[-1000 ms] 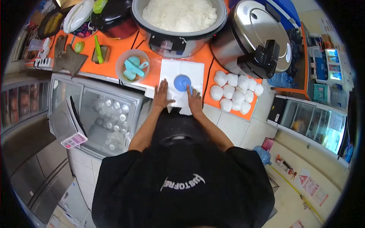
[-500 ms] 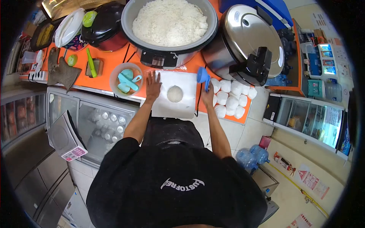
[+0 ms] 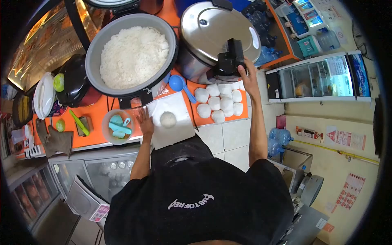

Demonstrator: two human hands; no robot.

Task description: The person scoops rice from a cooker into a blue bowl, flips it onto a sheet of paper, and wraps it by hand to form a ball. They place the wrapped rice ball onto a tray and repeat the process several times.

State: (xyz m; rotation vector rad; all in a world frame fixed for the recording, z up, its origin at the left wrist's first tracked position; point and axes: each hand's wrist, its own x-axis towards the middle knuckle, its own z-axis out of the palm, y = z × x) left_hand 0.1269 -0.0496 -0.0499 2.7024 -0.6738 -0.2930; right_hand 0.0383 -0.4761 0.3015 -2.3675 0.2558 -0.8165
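Observation:
My left hand lies flat, fingers spread, at the left edge of a white paper sheet. On that sheet sits a round mound of cooked rice. My right hand is raised at the black lid latch of the closed steel rice cooker, with thumb and fingers apart right at the latch's edge. A blue scoop rests on the orange counter, out of my hands, between the open rice pot and several white wrapped portions.
A big open pot full of cooked rice stands behind the paper. Left of it are a tub with turquoise utensils, a green-handled tool, a grey cloth and a dark pot. A scale sits lower left.
My right hand has let go of the blue scoop, now on the counter, and moved right to the cooker's latch. My left hand stays by the paper. The view has turned to the right.

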